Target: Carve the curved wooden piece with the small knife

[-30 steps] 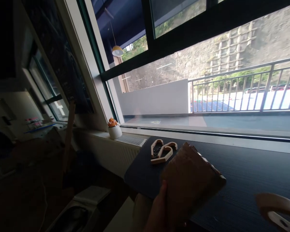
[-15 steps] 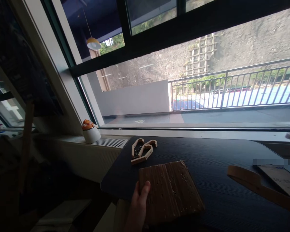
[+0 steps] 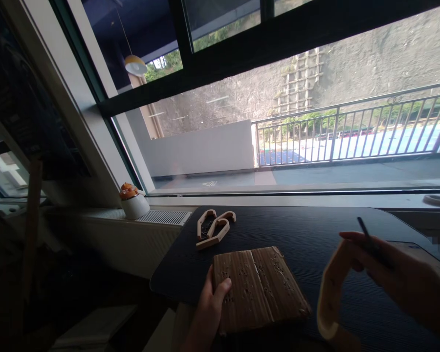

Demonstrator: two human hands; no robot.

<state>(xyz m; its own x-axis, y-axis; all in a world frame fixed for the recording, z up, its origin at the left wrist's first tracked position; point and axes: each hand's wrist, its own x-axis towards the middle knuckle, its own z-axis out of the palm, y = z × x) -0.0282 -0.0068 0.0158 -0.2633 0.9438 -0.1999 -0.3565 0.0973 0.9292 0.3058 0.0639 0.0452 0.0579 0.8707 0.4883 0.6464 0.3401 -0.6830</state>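
A brown wooden block (image 3: pixel 258 288), pitted with small holes, lies flat on the dark table (image 3: pixel 308 234) near its front left edge. My left hand (image 3: pixel 207 315) grips the block's left side, thumb on top. My right hand (image 3: pixel 396 278) is closed on a pale curved wooden piece (image 3: pixel 330 298) and a thin dark tool (image 3: pixel 370 239), held just right of the block above the table. Further back lie pale wooden carabiner-shaped pieces (image 3: pixel 214 229).
A white pot with an orange top (image 3: pixel 133 201) stands on the radiator sill by the window. A flat brown item (image 3: pixel 429 256) lies at the table's right edge. A ring-shaped object (image 3: pixel 437 199) rests on the sill at far right. The floor to the left is dark.
The block came down from a tilted hold to lie flat on the table. My right hand swung in from the right with the curved wooden piece, closer to the block.
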